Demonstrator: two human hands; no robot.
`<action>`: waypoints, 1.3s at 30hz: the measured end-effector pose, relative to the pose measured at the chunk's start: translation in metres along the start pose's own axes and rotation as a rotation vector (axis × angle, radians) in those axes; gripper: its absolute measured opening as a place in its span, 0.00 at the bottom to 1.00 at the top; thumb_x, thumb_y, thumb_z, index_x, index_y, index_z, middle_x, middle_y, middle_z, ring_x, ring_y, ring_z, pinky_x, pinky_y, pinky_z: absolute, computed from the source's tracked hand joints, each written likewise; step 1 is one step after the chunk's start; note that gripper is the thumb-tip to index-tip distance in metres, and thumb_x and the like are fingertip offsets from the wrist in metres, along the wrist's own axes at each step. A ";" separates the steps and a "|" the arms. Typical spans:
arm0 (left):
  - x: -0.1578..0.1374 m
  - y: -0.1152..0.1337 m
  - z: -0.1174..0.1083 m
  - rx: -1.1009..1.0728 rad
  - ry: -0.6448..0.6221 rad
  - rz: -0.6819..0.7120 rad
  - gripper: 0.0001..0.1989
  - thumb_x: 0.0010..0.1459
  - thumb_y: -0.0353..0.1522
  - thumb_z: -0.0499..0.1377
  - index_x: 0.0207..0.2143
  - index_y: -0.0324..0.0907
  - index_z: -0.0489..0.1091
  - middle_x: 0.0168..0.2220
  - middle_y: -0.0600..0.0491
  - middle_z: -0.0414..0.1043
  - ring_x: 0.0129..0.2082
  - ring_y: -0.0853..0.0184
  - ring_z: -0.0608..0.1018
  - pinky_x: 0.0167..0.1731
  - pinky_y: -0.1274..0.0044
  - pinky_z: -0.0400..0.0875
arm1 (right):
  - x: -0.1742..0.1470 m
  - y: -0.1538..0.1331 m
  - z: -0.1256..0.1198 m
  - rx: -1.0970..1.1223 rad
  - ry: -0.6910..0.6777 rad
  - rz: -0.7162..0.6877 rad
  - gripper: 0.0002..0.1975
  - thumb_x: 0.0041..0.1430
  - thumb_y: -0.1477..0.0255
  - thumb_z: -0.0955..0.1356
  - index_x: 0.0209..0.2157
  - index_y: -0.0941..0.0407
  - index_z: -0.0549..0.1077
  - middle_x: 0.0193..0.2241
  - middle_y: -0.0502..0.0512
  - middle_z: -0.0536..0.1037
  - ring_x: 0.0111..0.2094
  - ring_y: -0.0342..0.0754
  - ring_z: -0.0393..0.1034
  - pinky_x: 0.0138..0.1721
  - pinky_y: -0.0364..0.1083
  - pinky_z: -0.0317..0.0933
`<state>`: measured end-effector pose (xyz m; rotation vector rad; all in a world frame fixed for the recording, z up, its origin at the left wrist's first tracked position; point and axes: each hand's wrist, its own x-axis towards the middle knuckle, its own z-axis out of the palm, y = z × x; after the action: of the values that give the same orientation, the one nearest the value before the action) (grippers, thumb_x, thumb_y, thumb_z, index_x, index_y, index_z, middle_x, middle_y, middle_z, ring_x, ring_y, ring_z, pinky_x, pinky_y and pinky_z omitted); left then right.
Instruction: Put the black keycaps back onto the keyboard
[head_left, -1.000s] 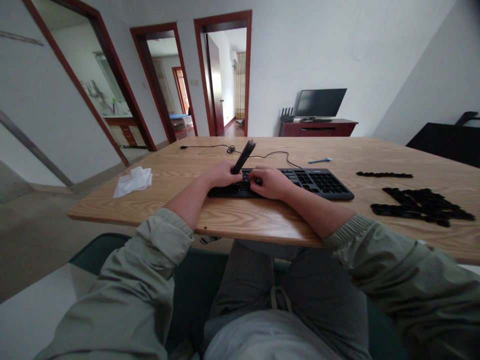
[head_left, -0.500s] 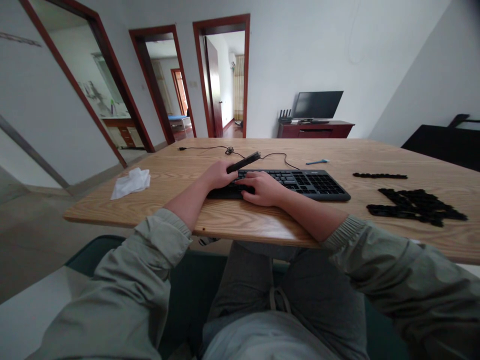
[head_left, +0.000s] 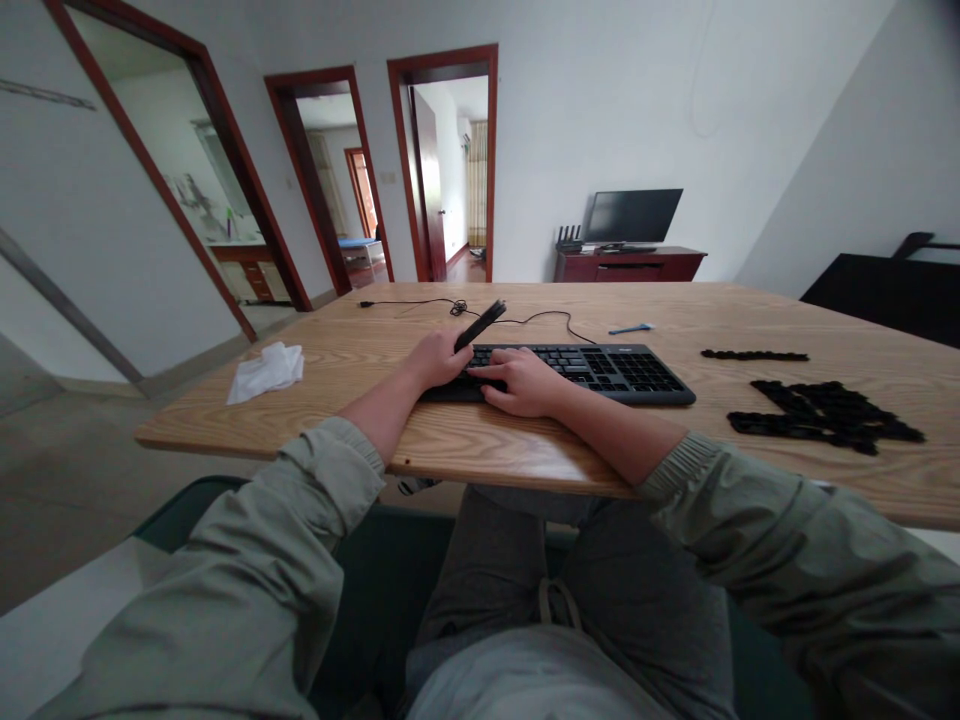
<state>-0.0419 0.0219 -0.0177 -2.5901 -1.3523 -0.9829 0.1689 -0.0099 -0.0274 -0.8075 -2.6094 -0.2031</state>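
Note:
A black keyboard [head_left: 637, 375] lies along the near side of the wooden table. At its left end my left hand [head_left: 439, 358] is closed around a dark bar-shaped object [head_left: 481, 325], which sticks up and to the right; its exact kind is not clear. My right hand [head_left: 525, 382] rests over the left half of the keys, fingers stretched left, with a gap above the thumb. Its fingertips touch the keyboard close to my left hand. Anything small under those fingertips is hidden. The keyboard's thin black cable [head_left: 540, 316] runs behind it, with a loop in it.
White crumpled tissue [head_left: 266, 372] lies at the left. Behind the keyboard is a small blue brush-like tool [head_left: 631, 328]. On the right lie a narrow black strip [head_left: 754, 355] and a pile of black strips [head_left: 832, 415]. The table [head_left: 495, 455] edge runs just before my forearms.
The dark bar in my left hand has tilted more upright, its tip moving left. My right hand stays at the same keys. The whole view has shifted slightly.

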 end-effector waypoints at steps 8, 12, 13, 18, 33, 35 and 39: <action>0.000 0.001 0.000 0.016 0.000 -0.006 0.12 0.60 0.36 0.50 0.34 0.39 0.70 0.31 0.48 0.74 0.30 0.62 0.73 0.30 0.72 0.63 | 0.001 -0.002 0.001 -0.009 0.001 0.018 0.21 0.65 0.66 0.62 0.56 0.52 0.76 0.38 0.59 0.75 0.39 0.51 0.68 0.48 0.51 0.56; -0.001 0.003 -0.001 0.021 -0.004 -0.009 0.13 0.61 0.36 0.50 0.35 0.38 0.71 0.30 0.48 0.73 0.29 0.62 0.73 0.31 0.72 0.63 | 0.001 -0.002 0.001 -0.015 -0.007 0.019 0.22 0.65 0.66 0.61 0.56 0.51 0.75 0.38 0.59 0.75 0.40 0.51 0.68 0.47 0.50 0.56; -0.001 0.003 -0.001 0.021 -0.004 -0.010 0.14 0.61 0.36 0.50 0.36 0.38 0.71 0.30 0.48 0.73 0.29 0.62 0.73 0.31 0.72 0.63 | 0.001 -0.002 0.001 -0.014 -0.009 0.018 0.22 0.65 0.66 0.61 0.56 0.51 0.75 0.38 0.59 0.75 0.41 0.51 0.68 0.47 0.50 0.56; -0.002 0.004 -0.003 0.009 -0.003 -0.012 0.15 0.61 0.38 0.49 0.38 0.38 0.71 0.31 0.47 0.73 0.30 0.62 0.73 0.32 0.72 0.65 | 0.002 -0.001 0.003 -0.014 0.000 0.010 0.22 0.65 0.66 0.61 0.57 0.52 0.75 0.38 0.59 0.75 0.40 0.51 0.68 0.45 0.50 0.56; 0.000 0.004 -0.001 0.009 0.158 -0.118 0.13 0.63 0.36 0.49 0.35 0.38 0.70 0.29 0.47 0.72 0.30 0.62 0.73 0.32 0.73 0.65 | 0.002 -0.002 0.002 0.000 0.020 -0.003 0.24 0.64 0.68 0.61 0.60 0.55 0.70 0.40 0.60 0.77 0.42 0.51 0.70 0.47 0.49 0.57; 0.001 0.005 0.000 0.012 0.130 -0.075 0.12 0.62 0.36 0.50 0.36 0.38 0.70 0.31 0.47 0.73 0.31 0.62 0.74 0.33 0.73 0.65 | 0.002 -0.002 0.003 0.008 0.017 -0.011 0.22 0.65 0.68 0.61 0.57 0.54 0.73 0.40 0.60 0.77 0.42 0.51 0.70 0.48 0.49 0.58; 0.003 0.004 -0.002 0.019 0.166 -0.109 0.12 0.62 0.36 0.50 0.33 0.40 0.69 0.29 0.49 0.72 0.29 0.63 0.72 0.31 0.74 0.62 | 0.004 -0.001 0.005 0.061 0.038 0.003 0.22 0.64 0.71 0.62 0.58 0.59 0.70 0.44 0.62 0.78 0.44 0.51 0.71 0.49 0.49 0.60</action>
<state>-0.0389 0.0207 -0.0136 -2.3826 -1.4637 -1.1652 0.1635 -0.0076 -0.0304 -0.7789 -2.5652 -0.1360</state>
